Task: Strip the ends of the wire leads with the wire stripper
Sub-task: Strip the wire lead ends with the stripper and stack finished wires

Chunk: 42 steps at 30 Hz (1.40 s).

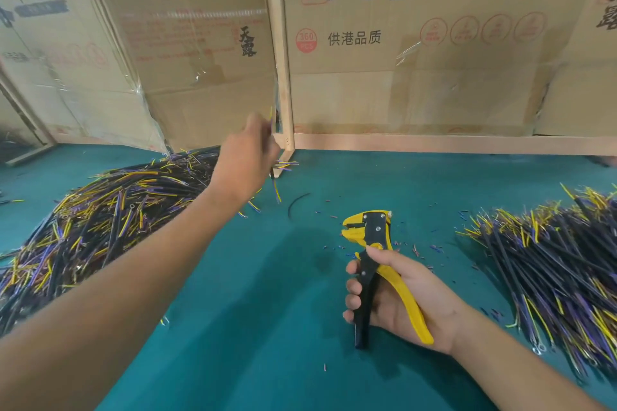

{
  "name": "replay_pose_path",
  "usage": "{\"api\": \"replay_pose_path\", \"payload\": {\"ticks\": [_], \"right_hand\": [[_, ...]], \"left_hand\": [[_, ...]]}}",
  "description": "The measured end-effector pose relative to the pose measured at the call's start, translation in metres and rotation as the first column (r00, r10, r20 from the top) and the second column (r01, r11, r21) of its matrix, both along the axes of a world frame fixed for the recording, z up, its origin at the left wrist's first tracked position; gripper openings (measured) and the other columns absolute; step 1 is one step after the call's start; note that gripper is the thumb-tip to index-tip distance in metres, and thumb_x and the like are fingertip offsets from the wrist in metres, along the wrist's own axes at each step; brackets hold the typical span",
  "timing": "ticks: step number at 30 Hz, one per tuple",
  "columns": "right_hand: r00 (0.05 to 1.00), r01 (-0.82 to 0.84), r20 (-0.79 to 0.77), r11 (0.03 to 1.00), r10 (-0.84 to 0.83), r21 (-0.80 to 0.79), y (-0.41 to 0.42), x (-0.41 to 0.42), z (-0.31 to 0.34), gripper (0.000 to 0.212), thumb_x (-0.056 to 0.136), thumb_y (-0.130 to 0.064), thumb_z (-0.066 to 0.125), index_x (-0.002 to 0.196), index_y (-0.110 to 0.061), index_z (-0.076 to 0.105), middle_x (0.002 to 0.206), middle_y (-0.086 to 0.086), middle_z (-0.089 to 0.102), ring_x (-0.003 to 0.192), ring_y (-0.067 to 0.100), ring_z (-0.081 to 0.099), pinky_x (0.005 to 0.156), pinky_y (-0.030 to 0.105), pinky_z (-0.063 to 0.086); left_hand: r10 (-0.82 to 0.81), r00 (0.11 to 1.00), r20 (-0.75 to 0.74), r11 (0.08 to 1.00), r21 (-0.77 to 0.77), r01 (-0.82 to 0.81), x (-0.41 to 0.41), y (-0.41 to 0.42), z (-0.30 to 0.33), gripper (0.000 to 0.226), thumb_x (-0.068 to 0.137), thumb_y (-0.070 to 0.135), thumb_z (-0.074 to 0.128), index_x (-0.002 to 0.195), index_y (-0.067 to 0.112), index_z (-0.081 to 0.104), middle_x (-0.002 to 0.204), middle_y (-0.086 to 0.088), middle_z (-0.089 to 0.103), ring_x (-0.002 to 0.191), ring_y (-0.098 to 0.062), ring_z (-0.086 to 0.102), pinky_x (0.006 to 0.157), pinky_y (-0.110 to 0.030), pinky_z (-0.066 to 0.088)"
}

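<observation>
My right hand [400, 297] grips the yellow and black wire stripper [374, 253] by its handles, jaws pointing away from me and slightly parted, above the green table. My left hand [247, 157] is stretched out over the far edge of the left wire pile [100, 220] and pinches a wire lead [276, 185]. The lead is blurred; its yellow and purple ends hang below the hand and another end sticks up above the fingers. A second pile of black leads with yellow and purple ends [551, 270] lies at the right.
The green table mat [250, 310] carries small bits of stripped insulation around the stripper and one loose black wire [297, 203]. Cardboard box panels [417, 43] in a wooden frame [283, 77] wall off the back.
</observation>
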State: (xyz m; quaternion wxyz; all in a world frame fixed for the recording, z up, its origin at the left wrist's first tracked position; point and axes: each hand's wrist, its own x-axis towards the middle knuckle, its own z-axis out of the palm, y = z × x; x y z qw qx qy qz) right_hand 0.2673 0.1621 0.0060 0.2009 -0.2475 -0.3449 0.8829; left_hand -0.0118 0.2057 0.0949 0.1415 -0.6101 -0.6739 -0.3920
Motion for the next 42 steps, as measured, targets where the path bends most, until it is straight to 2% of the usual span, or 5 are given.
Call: {"api": "replay_pose_path", "payload": {"ticks": [2, 5, 19, 36, 42], "right_hand": [[1.000, -0.002, -0.009, 1.000, 0.002, 0.002, -0.001, 0.000, 0.001, 0.034, 0.092, -0.036, 0.060, 0.098, -0.003, 0.060, 0.082, 0.016, 0.050, 0.070, 0.031, 0.051, 0.077, 0.048, 0.052], [1.000, -0.001, -0.019, 1.000, 0.001, 0.005, -0.002, 0.000, 0.003, 0.033, 0.093, -0.035, 0.058, 0.098, -0.003, 0.060, 0.083, 0.016, 0.050, 0.071, 0.031, 0.051, 0.077, 0.047, 0.052], [1.000, 0.004, -0.002, 1.000, -0.004, 0.023, -0.002, -0.001, 0.002, 0.031, 0.093, -0.034, 0.053, 0.099, -0.004, 0.060, 0.081, 0.015, 0.050, 0.070, 0.030, 0.053, 0.076, 0.047, 0.053], [1.000, 0.017, 0.019, 0.999, -0.017, 0.028, -0.001, -0.002, 0.001, 0.033, 0.089, -0.035, 0.060, 0.097, -0.004, 0.062, 0.079, 0.015, 0.052, 0.069, 0.030, 0.053, 0.075, 0.048, 0.054], [1.000, 0.020, 0.018, 0.999, -0.020, 0.028, -0.002, -0.002, 0.001, 0.033, 0.087, -0.035, 0.061, 0.097, -0.004, 0.063, 0.079, 0.015, 0.052, 0.069, 0.030, 0.053, 0.075, 0.048, 0.054]], "left_hand": [[-0.177, 0.920, 0.349, 0.983, 0.024, 0.180, 0.019, -0.038, -0.003, 0.005, 0.095, 0.010, 0.055, 0.098, 0.012, 0.052, 0.064, 0.004, 0.062, 0.059, -0.028, 0.058, 0.057, -0.035, 0.045], [-0.423, 0.558, 0.713, 0.868, 0.144, 0.475, 0.060, -0.082, -0.024, 0.016, 0.089, 0.000, 0.055, 0.098, 0.012, 0.053, 0.063, -0.006, 0.059, 0.049, -0.021, 0.055, 0.049, -0.028, 0.049], [-0.571, 0.228, 0.789, 0.659, 0.275, 0.700, 0.094, -0.112, -0.061, 0.015, 0.090, 0.000, 0.058, 0.102, 0.008, 0.053, 0.082, 0.002, 0.056, 0.057, -0.014, 0.050, 0.052, -0.027, 0.048], [-0.460, 0.489, 0.741, 0.799, 0.106, 0.591, 0.088, -0.107, -0.065, 0.021, 0.099, 0.034, 0.050, 0.094, 0.025, 0.068, 0.079, 0.008, 0.056, 0.051, -0.008, 0.034, 0.048, -0.015, 0.030], [-0.524, 0.455, 0.720, 0.765, 0.163, 0.623, 0.085, -0.107, -0.066, 0.013, 0.102, 0.022, 0.047, 0.109, 0.027, 0.057, 0.082, 0.004, 0.059, 0.053, -0.010, 0.037, 0.049, -0.015, 0.034]]}}
